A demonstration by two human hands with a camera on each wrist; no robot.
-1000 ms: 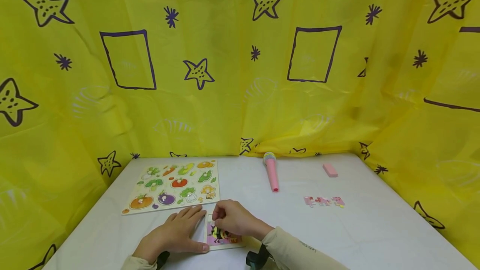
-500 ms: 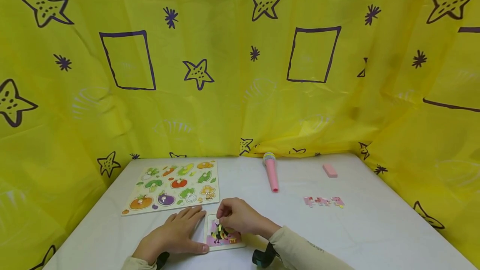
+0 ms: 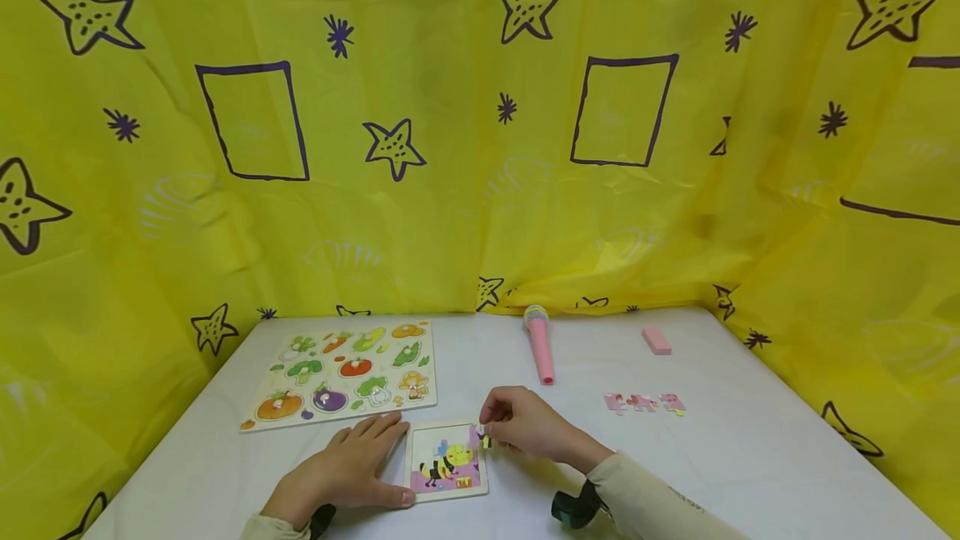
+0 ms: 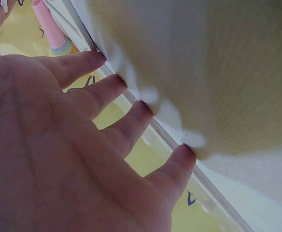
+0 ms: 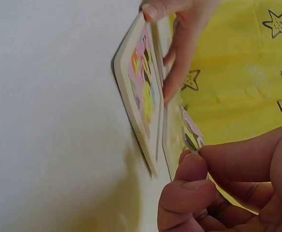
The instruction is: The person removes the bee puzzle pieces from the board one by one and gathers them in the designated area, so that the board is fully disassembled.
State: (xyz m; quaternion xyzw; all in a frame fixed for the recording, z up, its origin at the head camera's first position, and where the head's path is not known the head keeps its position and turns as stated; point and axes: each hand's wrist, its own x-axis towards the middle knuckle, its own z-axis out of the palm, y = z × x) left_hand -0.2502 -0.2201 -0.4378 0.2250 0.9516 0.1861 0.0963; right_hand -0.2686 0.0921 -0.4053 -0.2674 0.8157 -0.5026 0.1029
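Note:
A small square bee jigsaw puzzle [image 3: 448, 497] in a pale wooden tray lies at the table's front. Part of its upper area shows bare tray; a bee picture with pink background fills the rest. My left hand [image 3: 341, 467] lies spread with straight fingers, its thumb touching the tray's lower left corner. Its fingertips reach the near edge of the vegetable board [image 3: 258, 417]. Just off the tray's upper right side, my right hand [image 3: 536, 425] pinches a jigsaw piece [image 5: 193, 133] between thumb and forefinger. The piece is tilted and partly hidden by the fingers.
Beyond the right hand are a pink toy microphone [image 3: 541, 348] and, further right, a pink block [image 3: 657, 341]. Several pink jigsaw pieces [image 3: 642, 403] lie in a row on the white table [image 3: 720, 465]. A yellow printed curtain [image 3: 450, 223] encloses the back and sides.
My right hand has moved right from over the puzzle, carrying a jigsaw piece out of the tray and uncovering the bee's head and bare tray. The left hand stays in place.

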